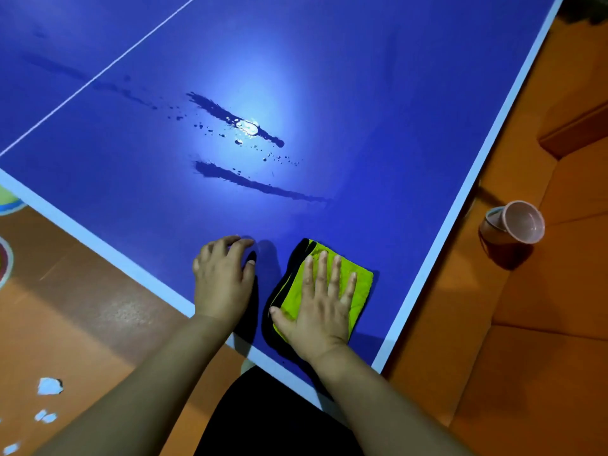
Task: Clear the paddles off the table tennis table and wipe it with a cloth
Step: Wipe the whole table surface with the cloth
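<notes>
The blue table tennis table [378,110] fills the upper view, its near corner close to my body. A folded yellow-green cloth with a black edge [360,284] lies flat near that corner. My right hand [320,304] presses on the cloth with straight, spread fingers. Just left of it, my left hand [222,278] rests on the bare table surface, fingers bent at the tips and holding nothing. Two dark wet streaks [256,184] and scattered water drops [245,126] lie on the table beyond the hands. No paddles are in view.
A pink cup [513,227] stands on the orange floor to the right of the table's side edge. Orange floor [98,307] lies left of the table's end edge, with small white patches at the lower left. A wooden piece sits at the far right.
</notes>
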### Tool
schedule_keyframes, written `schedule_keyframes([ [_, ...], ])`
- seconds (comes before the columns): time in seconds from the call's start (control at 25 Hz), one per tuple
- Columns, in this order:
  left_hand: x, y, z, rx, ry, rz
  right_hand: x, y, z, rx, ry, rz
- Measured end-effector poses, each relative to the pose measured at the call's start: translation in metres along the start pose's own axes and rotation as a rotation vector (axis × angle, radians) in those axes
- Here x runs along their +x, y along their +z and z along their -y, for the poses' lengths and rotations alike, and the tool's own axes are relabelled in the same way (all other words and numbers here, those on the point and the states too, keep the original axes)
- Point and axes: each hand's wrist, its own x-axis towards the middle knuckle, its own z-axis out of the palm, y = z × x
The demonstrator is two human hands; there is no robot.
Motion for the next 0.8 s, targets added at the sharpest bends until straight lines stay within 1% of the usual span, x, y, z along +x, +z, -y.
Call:
schedule_keyframes([
  [0.12,0.039,0.009,-0.021,0.02,0.084,0.004,0.047,-0.01,-0.016,0.013,0.062,-0.019],
  [0.32,0.112,0.021,-0.056,0.101,0.19,0.044,0.162,-0.042,-0.059,0.04,0.277,-0.035],
  [0.44,0.158,0.026,-0.071,0.173,0.247,0.076,0.225,-0.059,-0.083,0.063,0.361,-0.068],
  [0.64,0.23,0.042,-0.094,0.259,0.365,0.058,0.321,-0.081,-0.121,0.09,0.422,-0.132],
  [0.8,0.26,0.053,-0.103,0.345,0.465,0.021,0.38,-0.097,-0.151,0.093,0.41,-0.164],
])
